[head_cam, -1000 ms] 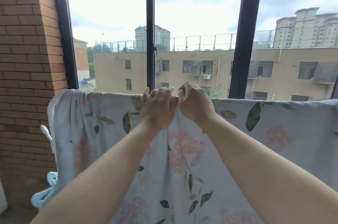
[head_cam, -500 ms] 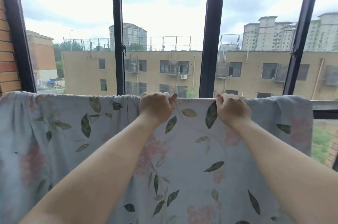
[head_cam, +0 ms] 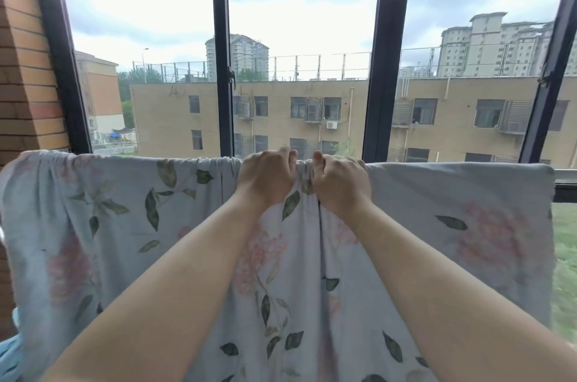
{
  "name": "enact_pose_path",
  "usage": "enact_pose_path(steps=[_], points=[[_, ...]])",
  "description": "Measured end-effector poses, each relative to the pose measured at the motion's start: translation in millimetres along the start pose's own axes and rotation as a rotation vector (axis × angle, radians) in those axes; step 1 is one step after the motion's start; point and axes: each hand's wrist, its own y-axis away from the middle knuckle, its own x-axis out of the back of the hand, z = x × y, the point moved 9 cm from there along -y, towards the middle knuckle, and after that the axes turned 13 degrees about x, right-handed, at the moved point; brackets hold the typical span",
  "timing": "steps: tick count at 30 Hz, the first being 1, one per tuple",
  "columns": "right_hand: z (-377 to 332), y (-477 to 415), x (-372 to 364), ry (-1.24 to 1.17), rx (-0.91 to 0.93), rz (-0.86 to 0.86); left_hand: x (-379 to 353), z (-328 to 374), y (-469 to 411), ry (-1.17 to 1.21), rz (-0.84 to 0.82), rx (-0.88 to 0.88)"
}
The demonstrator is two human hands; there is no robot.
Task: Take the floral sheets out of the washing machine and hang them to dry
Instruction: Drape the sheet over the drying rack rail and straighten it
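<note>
Fingers (head_cam: 290, 154) of both hands are curled over the top edge of the floral sheet (head_cam: 462, 225), clamped on a bunched fold. The left hand (head_cam: 268, 178) and right hand (head_cam: 340, 185) sit close together near its middle. The sheet is draped over a rail (head_cam: 565, 175) in front of the window (head_cam: 379, 69), flat on the right and gathered on the left. Hanging looks nearly done, though the gathers need spreading. Whether other sheets remain cannot be told.
</note>
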Motion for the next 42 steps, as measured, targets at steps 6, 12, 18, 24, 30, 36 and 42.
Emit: enact_pose_path(steps=[6,12,18,24,30,36,42], points=[[2,5,4,0.026,-0.009,0.057,6,-19,-1,0.032,0.033,0.02],[15,2,18,-0.159,-0.117,0.055,8,-12,-10,0.271,-0.067,0.146],[43,2,47,-0.558,-0.193,0.035,-5,45,6,-0.009,-0.044,0.153],[111,29,97,-0.402,-0.256,0.183,-34,141,23,0.007,-0.112,-0.111],[213,96,151,0.033,-0.623,0.248,-52,204,36,-0.002,-0.153,-0.229],[289,155,174,0.027,-0.954,0.266,-58,212,40,0.18,-0.133,-0.152],[322,172,160,-0.299,-0.978,0.173,-54,203,35,0.282,-0.128,-0.051]])
